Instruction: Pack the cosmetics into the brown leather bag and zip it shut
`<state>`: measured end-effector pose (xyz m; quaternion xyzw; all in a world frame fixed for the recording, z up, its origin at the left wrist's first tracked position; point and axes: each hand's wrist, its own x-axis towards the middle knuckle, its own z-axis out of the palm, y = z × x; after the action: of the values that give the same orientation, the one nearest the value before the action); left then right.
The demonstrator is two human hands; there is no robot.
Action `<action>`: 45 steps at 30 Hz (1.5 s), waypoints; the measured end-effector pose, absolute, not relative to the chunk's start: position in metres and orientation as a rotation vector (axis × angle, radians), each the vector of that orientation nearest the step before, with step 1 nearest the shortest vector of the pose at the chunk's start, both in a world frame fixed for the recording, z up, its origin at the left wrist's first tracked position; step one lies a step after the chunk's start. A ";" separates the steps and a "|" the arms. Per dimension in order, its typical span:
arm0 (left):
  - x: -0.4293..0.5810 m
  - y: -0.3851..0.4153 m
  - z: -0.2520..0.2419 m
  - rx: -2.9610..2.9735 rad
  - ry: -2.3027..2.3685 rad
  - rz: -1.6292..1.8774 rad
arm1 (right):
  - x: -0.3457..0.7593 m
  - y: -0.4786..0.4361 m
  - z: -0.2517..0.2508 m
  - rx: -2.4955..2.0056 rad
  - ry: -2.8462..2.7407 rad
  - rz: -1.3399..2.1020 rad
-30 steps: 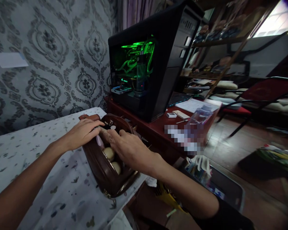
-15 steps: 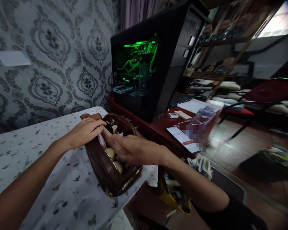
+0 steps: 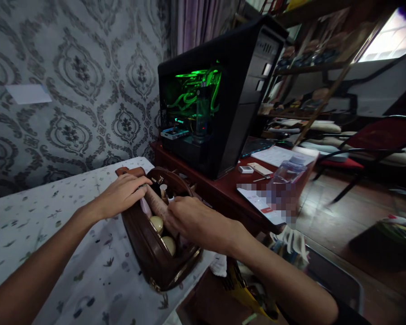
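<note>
A brown leather zip bag (image 3: 140, 246) lies unzipped on the patterned cloth, filled with small bottles and tubes. My left hand (image 3: 123, 192) grips its far left rim, with the fingertips curled over the edge. My right hand (image 3: 198, 219) reaches into the opening, fingers closed; what they hold is hidden. Against those fingers lies a long beige-pink tube (image 3: 156, 204). Two round, pale yellow-green items (image 3: 156, 224) sit along the near zip. A pink item (image 3: 145, 208) is below my left fingers, and a white-capped bottle (image 3: 163, 188) stands farther back.
A white cloth with small prints (image 3: 54, 234) covers the table. Behind the bag a black computer case (image 3: 237, 122) with green lights stands on a red-brown desk (image 3: 223, 192). A phone (image 3: 257, 205), a clear bottle (image 3: 289, 169) and papers (image 3: 277, 155) lie to the right.
My right hand has shifted slightly right and back from the tube, showing more of it. My left hand stays on the rim. The whole view has tipped a little.
</note>
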<state>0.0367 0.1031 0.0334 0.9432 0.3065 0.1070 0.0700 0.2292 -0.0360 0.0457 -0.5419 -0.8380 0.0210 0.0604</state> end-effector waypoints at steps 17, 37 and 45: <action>0.045 0.097 0.048 2.858 0.929 0.135 | 0.231 -0.006 0.049 -1.781 -2.328 -0.172; 0.099 0.154 0.040 2.776 0.844 0.117 | 0.222 0.031 0.047 -1.924 -2.416 -0.298; 0.100 0.151 0.046 2.817 1.061 0.059 | 0.235 0.028 0.046 -1.865 -2.461 -0.271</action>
<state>0.0997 0.1507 0.0457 0.9336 0.3516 0.0196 0.0657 0.2345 0.0279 0.0462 -0.6014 -0.7938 -0.0874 0.0208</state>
